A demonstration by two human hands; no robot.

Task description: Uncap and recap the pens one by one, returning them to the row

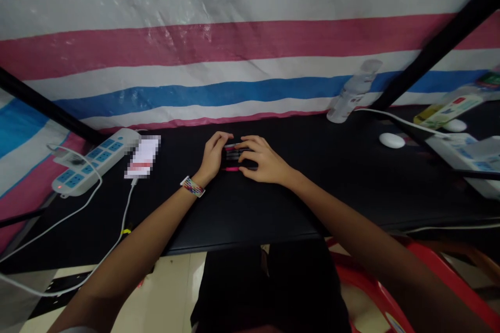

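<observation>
Several slim pen-like items, one of them pink, lie side by side on the black table between my two hands. My left hand stands on its edge at their left ends, its fingers held together and curved inward; whether it grips any of them cannot be made out. From the right, my right hand reaches over the items with its fingers spread, the fingertips at or on their right ends. A colourful woven band circles my left wrist.
On the left are a white power strip, a phone on a white cable and loose cords. To the right stand a clear bottle, a white oval object and a tilted bottle. A striped sheet hangs behind.
</observation>
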